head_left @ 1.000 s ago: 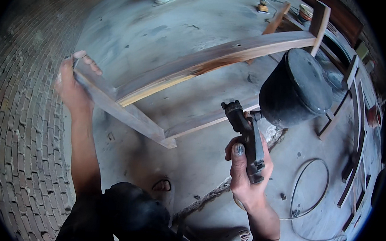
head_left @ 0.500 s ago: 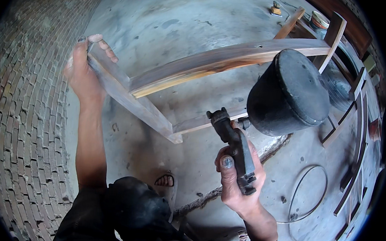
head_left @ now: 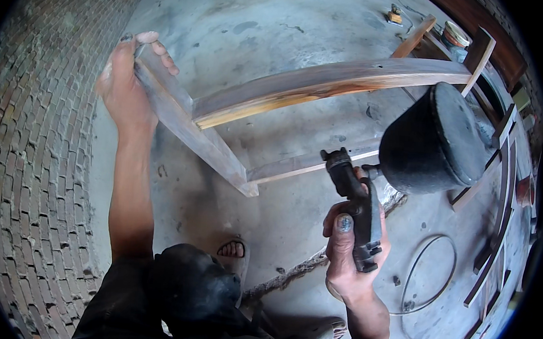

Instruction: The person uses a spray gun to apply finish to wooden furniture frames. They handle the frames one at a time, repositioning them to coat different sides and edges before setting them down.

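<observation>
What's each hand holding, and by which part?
Left hand: wooden frame, by the far end of its left post. Right hand: black spray gun, by its handle.

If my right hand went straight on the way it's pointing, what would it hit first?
Probably the lower rail of the wooden frame, just beyond the spray gun your right hand grips. Depth is unclear, so the hand might pass above that rail.

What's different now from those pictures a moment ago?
The right hand swung the spray gun, with its black cup, to the left, then back to the right. The whole view also shifted, so the wooden frame appears farther right. Nothing was taken hold of or let go: the left hand still holds the frame's left end.
</observation>
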A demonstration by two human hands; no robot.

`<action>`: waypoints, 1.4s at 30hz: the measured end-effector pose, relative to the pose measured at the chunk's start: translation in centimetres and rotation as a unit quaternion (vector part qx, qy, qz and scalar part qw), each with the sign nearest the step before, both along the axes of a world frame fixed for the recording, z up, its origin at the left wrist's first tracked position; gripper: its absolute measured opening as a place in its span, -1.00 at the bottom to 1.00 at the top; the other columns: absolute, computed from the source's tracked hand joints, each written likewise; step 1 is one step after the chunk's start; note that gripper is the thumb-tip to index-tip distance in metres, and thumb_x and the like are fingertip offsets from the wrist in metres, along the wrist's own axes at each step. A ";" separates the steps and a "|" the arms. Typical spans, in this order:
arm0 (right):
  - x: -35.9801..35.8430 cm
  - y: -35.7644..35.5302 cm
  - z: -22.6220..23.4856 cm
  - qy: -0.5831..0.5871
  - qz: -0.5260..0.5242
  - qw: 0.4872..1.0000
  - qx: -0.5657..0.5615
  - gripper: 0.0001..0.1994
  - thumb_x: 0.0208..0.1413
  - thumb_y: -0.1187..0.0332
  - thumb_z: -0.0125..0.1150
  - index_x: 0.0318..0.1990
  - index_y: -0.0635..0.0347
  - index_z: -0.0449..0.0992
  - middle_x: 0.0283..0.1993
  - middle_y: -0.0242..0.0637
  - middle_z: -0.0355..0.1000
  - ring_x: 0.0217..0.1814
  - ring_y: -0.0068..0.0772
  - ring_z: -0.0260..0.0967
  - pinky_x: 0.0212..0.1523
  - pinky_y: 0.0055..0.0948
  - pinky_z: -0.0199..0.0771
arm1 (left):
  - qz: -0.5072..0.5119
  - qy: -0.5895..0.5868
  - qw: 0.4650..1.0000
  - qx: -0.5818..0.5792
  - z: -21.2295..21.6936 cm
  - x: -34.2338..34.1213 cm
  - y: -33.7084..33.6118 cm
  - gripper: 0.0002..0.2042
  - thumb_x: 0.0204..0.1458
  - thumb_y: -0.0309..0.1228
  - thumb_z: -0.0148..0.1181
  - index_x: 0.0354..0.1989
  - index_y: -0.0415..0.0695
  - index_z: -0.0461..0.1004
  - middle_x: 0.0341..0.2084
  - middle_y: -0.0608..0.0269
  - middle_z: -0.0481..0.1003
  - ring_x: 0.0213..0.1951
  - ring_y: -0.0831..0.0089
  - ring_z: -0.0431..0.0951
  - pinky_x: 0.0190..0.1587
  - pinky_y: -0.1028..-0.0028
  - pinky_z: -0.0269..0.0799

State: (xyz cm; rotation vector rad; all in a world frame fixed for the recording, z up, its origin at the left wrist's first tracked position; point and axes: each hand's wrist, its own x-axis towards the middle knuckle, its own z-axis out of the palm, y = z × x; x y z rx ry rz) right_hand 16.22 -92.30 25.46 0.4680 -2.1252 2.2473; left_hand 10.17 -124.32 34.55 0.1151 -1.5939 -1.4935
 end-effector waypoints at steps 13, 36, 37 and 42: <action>1.6 -2.7 -0.2 0.058 0.093 0.994 0.012 -0.46 0.31 0.45 0.21 0.40 0.42 0.28 -0.33 -0.27 0.52 -0.43 -0.65 0.39 -0.33 -0.62 0.42 | 0.005 -0.024 0.999 -0.021 0.3 0.2 -0.2 -0.61 0.26 -0.23 -0.04 -0.14 -0.40 0.51 -0.46 0.06 0.52 -0.42 0.28 0.54 -0.29 0.32 0.45; 3.2 -5.5 -1.5 0.080 0.158 0.984 -0.007 -0.43 0.36 0.26 0.19 0.38 0.48 0.27 -0.42 -0.35 0.47 -0.40 -0.63 0.35 -0.28 -0.61 0.38 | -0.010 -0.018 0.999 -0.036 0.3 0.3 -0.2 -0.57 0.28 -0.20 -0.04 -0.15 -0.43 0.50 -0.45 0.09 0.52 -0.44 0.30 0.53 -0.28 0.31 0.48; 3.3 -5.5 -1.3 0.079 0.160 0.984 -0.006 -0.43 0.36 0.27 0.19 0.38 0.47 0.27 -0.42 -0.35 0.47 -0.40 -0.63 0.35 -0.28 -0.60 0.38 | -0.011 -0.017 0.999 -0.036 0.3 0.3 -0.1 -0.58 0.28 -0.20 -0.04 -0.15 -0.43 0.50 -0.45 0.09 0.52 -0.44 0.30 0.53 -0.28 0.31 0.48; 3.2 -5.7 -0.7 0.081 0.160 0.984 -0.017 -0.42 0.36 0.23 0.19 0.38 0.46 0.27 -0.42 -0.34 0.47 -0.40 -0.62 0.35 -0.27 -0.59 0.39 | -0.001 -0.021 0.999 -0.025 0.4 0.4 0.2 -0.59 0.26 -0.22 -0.04 -0.15 -0.43 0.50 -0.45 0.09 0.52 -0.44 0.29 0.53 -0.28 0.30 0.47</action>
